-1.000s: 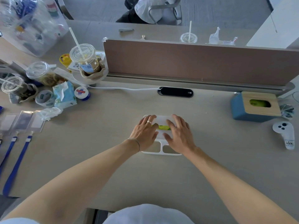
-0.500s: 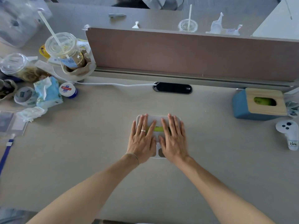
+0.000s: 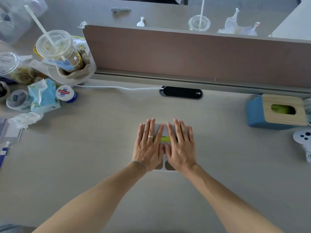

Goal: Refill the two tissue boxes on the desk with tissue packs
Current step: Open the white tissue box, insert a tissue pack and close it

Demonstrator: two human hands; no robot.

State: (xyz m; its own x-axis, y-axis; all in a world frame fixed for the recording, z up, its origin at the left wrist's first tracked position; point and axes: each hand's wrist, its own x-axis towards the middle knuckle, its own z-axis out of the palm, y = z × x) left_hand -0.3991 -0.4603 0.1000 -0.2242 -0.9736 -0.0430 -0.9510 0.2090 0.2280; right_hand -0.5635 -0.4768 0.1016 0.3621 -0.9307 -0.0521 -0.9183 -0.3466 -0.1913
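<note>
A white tissue box (image 3: 164,127) lies on the desk's middle, mostly covered by my hands. My left hand (image 3: 148,145) and my right hand (image 3: 180,146) rest flat on its lid, side by side, fingers stretched forward. A green tissue pack (image 3: 165,139) shows through the slot between them. At the right stands a blue tissue box with a wooden lid (image 3: 276,111); green packaging shows in its oval opening (image 3: 282,109).
A brown divider panel (image 3: 193,58) runs along the back, with a black cable port (image 3: 181,92) below it. Plastic cups, small tubs and an open blue tissue pack (image 3: 43,96) crowd the left. A white controller (image 3: 304,142) lies at the right edge.
My hands went from curled around the white box to lying flat on its lid with fingers straightened. The camera moved closer and tilted down.
</note>
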